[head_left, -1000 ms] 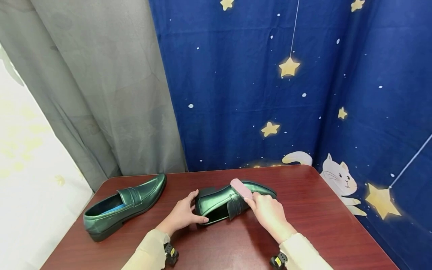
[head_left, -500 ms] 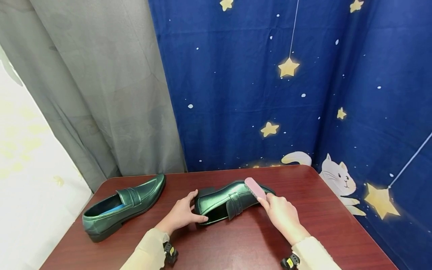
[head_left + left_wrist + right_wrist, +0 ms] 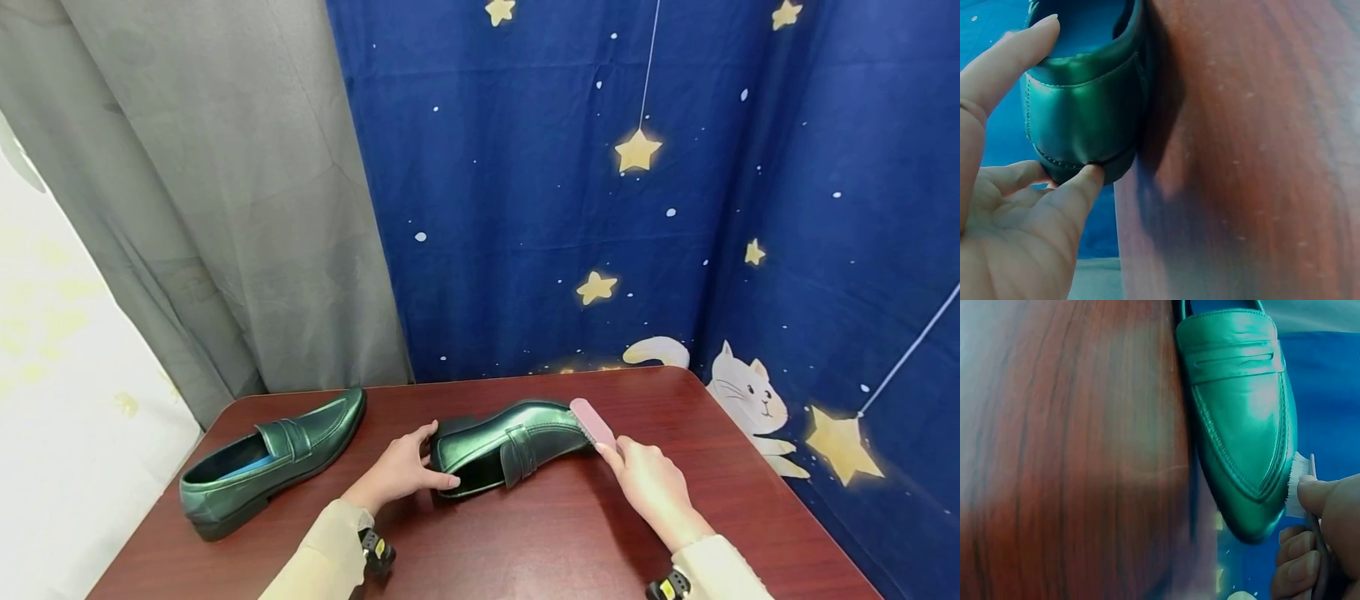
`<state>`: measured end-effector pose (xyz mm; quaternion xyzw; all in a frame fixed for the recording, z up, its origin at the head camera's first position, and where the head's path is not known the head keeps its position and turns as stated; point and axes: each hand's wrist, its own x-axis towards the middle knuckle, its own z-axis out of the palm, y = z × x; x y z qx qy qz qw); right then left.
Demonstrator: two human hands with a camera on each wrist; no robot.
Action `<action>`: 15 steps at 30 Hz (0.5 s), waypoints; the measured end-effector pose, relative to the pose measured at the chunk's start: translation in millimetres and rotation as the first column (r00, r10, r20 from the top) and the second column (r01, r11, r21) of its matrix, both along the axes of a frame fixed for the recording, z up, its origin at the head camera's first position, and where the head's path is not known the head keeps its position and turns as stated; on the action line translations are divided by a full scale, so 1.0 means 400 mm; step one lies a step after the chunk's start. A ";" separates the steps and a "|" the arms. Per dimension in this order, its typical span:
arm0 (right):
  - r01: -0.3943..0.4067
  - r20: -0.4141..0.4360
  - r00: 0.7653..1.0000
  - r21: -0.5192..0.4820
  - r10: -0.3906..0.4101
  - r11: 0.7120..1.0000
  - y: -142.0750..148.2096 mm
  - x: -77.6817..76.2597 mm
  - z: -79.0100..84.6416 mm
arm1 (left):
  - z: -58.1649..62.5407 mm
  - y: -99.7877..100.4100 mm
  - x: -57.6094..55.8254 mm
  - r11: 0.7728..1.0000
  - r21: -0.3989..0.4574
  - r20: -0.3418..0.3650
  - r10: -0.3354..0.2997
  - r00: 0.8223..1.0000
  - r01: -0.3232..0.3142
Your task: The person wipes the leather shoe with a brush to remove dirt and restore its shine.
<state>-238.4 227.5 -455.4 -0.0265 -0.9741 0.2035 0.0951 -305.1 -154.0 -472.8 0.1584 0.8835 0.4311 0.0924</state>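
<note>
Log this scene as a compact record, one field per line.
Left hand: grips the heel end of the held shoe
Right hand: holds the pink brush
Brush position: bristles at the toe end of the held shoe
Held shoe pose: tipped on its side, opening toward the person
Other shoe: matching green loafer, upright, untouched
Surface: reddish-brown table
Backdrop: grey curtain beside star-patterned blue curtain

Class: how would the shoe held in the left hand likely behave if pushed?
The shoe, tilted on its side, might rock or tip upright. Its smooth, glossy upper could feel slippery. Its uncollapsed toe suggests fairly stiff material.
</note>
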 end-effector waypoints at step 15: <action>0.044 0.012 0.999 -0.021 -0.044 0.999 0.072 0.002 -0.026 | 0.021 -0.003 -0.031 0.996 -0.086 -0.035 0.037 0.999 -0.040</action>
